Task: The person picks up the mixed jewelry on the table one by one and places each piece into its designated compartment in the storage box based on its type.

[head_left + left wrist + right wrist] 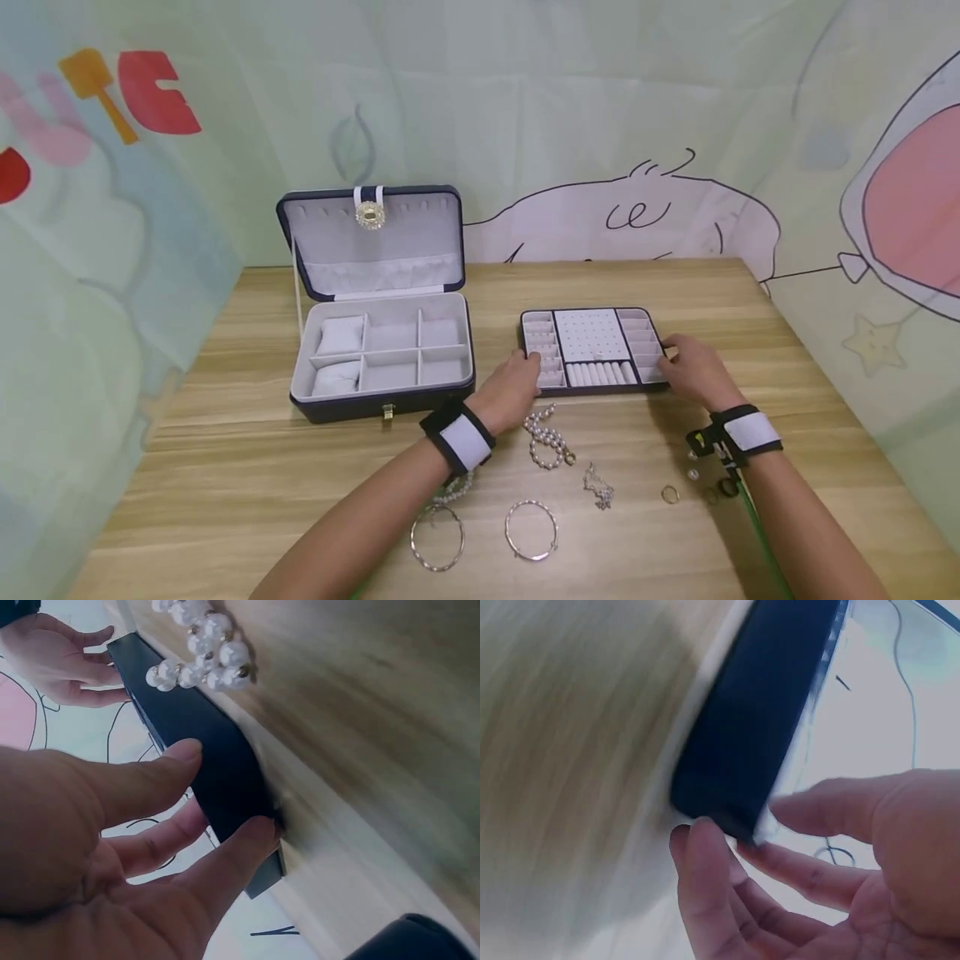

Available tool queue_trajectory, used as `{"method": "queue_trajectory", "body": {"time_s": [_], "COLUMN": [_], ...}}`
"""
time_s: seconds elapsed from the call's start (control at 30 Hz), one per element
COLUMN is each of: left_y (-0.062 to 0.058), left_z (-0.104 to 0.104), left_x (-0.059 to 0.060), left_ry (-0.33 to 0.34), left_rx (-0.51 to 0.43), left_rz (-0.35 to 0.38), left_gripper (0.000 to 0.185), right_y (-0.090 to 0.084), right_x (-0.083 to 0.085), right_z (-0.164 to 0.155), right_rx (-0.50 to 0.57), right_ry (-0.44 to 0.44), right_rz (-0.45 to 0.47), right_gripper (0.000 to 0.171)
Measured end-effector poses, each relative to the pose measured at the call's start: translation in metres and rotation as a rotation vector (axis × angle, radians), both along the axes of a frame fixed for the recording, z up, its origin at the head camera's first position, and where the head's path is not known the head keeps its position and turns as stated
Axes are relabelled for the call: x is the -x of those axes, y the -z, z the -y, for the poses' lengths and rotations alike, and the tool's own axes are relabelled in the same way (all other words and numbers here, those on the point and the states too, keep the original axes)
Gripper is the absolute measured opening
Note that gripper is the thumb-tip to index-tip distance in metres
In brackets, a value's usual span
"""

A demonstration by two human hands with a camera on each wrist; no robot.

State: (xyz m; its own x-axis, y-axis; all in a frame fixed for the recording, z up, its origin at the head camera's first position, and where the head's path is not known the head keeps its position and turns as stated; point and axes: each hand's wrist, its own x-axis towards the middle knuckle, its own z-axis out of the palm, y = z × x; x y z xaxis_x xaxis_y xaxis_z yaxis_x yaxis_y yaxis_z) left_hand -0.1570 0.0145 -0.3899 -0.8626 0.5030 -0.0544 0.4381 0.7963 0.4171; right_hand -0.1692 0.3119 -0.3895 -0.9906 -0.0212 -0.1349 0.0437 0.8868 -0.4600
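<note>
Box: standing on the left of the table, with raised lid at the far side; to all appearances fully opened.
Cushions: seated in the two left compartments of the box, far and near.
Bangles: lying loose on the near table, outside box and tray.
Strand: lying just beyond the left bangle, partly hidden by the left arm; likewise outside.
Left hand: pinching the near left corner of the tray between thumb and fingers.
Pearls: bunched just nearer than the tray; held by neither hand.
Chain: heaped to the right of the pearls, and nearer; also loose.
Tray: out on the table, right of the box and apart from it, held at both ends; judged in mid-handling; cannot tell whether fully resting or slightly lifted.
Ring: lying loose at near right, left of the right forearm.
Right hand: gripping the right end of the tray with thumb and fingers.
Wall: dark, low, smooth, rounded at the corners.
Left column: split into small pale compartments.
Panel: white, dotted, at the far middle.
Rolls: pale, set side by side, nearer than the panel.
Right column: divided much like the left one.
</note>
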Motion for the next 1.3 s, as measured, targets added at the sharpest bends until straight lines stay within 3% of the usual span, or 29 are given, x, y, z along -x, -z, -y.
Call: {"method": "queue_trajectory", "body": {"time_s": [0.17, 0.4, 0.6, 1.1, 1.3], "left_y": [0.001, 0.005, 0.009, 0.011, 0.009], "left_z": [0.001, 0.003, 0.002, 0.004, 0.004], "left_x": [0.001, -0.002, -0.003, -0.002, 0.0], "left_ry": [-0.003, -0.009, -0.01, -0.027, -0.024], "left_rx": [0.013, 0.025, 0.022, -0.021, -0.014], "left_rz": [0.001, -0.024, -0.019, 0.025, 0.049], "left_gripper": [0.029, 0.033, 0.036, 0.038, 0.035], "right_y": [-0.013, -0.019, -0.009, -0.004, -0.02], "right_x": [-0.017, -0.053, -0.068, -0.058, -0.043], "right_z": [-0.012, -0.02, -0.017, -0.008, 0.002], "right_rx": [-0.021, -0.09, -0.048, -0.005, 0.084], "right_ry": [-0.047, -0.267, -0.263, -0.273, -0.228], "right_rz": [0.021, 0.161, 0.245, 0.08, -0.027], "right_gripper": [0.035, 0.016, 0.014, 0.004, 0.007]}}
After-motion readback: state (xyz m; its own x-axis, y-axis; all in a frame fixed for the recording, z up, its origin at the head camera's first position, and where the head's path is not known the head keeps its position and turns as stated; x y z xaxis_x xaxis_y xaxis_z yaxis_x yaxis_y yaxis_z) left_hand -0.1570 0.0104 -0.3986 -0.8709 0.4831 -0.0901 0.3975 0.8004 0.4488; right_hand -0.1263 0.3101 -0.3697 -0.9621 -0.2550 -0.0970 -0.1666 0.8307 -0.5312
